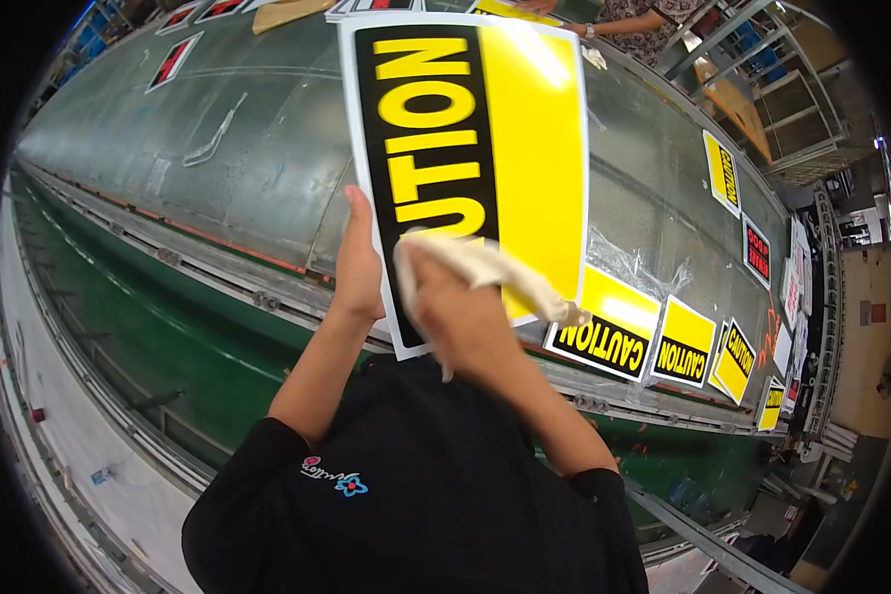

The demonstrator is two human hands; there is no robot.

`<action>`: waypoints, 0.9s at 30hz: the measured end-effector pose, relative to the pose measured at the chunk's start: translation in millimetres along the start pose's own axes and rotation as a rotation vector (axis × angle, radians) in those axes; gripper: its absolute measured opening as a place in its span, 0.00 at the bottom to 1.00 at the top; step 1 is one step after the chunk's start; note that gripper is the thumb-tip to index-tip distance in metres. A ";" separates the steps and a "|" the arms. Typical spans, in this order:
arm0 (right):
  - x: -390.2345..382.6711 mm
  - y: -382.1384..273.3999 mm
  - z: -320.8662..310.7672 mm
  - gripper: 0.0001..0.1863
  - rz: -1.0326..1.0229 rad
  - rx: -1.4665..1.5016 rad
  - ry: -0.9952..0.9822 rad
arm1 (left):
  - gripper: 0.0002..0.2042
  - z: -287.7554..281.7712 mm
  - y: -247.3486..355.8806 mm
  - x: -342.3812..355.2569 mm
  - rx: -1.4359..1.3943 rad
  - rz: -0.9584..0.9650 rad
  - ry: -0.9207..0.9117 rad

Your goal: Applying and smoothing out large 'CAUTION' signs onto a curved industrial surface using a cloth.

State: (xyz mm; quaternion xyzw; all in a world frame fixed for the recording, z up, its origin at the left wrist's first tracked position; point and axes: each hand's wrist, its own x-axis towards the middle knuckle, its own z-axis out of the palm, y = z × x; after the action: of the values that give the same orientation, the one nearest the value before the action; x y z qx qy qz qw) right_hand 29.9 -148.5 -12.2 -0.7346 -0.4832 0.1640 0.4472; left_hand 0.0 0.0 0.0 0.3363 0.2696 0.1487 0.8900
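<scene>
A large yellow and black warning sign (540,148) with a white border stands tilted up in front of me over the metal table. My left hand (358,259) grips its left edge, the thumb pointing up along the border and the other fingers hidden. In my right hand (455,302) is a bunched cream cloth (505,269), which lies across the lower part of the sign's face. That hand is slightly blurred, and its fingers are wrapped in the cloth.
Smaller yellow and black signs (685,332) lie along the table's near right edge. Red, black and white signs (173,61) lie at the far left. Across the metal table (257,129), another person's arm (629,24) reaches in. A metal rack (782,89) stands at the far right.
</scene>
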 end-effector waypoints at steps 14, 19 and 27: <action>-9.2 -12.7 2.1 0.12 -0.035 -0.219 0.038 | 0.32 2.3 10.3 -6.2 -0.082 -0.028 -0.009; 10.5 41.0 -46.8 0.21 0.399 0.316 0.516 | 0.31 -1.7 8.4 -21.1 0.116 0.041 -0.155; 58.6 30.1 -54.0 0.11 0.041 0.234 0.757 | 0.30 -14.0 -15.0 -56.3 0.756 0.003 -0.431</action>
State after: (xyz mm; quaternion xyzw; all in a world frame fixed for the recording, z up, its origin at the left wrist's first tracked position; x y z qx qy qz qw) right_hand 111.2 -129.2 4.0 -0.6967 -0.2473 -0.0555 0.6711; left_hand -52.5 -28.8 2.4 0.6622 0.1126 -0.0328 0.7401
